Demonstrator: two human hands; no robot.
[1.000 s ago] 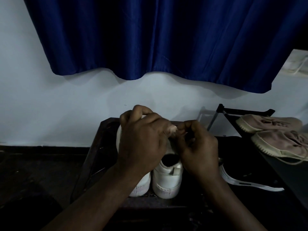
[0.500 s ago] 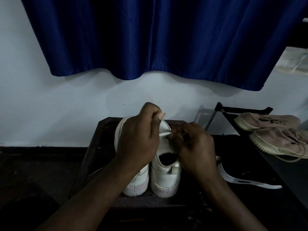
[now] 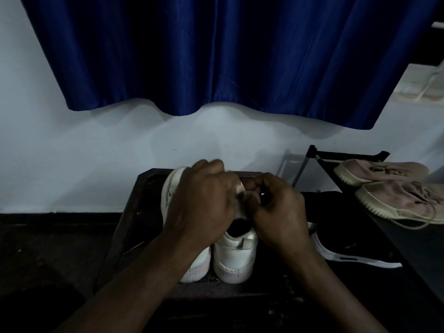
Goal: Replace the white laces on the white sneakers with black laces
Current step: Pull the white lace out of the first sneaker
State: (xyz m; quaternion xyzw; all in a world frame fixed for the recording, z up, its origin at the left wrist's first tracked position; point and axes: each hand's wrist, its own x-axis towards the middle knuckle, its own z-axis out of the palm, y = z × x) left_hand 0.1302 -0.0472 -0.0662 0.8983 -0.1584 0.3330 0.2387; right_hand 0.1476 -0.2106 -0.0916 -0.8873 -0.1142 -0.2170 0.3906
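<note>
White sneakers (image 3: 234, 258) stand on a dark tray (image 3: 144, 188), heels nearest. The left hand (image 3: 201, 207) and right hand (image 3: 278, 212) hide their tops, fingers curled, pinching a white lace (image 3: 243, 197) between them. Beige shoes (image 3: 403, 200) sit right, well apart.

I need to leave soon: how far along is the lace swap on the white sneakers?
Done: nothing visibly finished; no black lace shows on either sneaker. In hand: the left hand and right hand pinch what looks like a white lace over the right sneaker. Left: pulling it free, the left sneaker (its lacing is hidden), then threading black laces, which are not in view.
</note>
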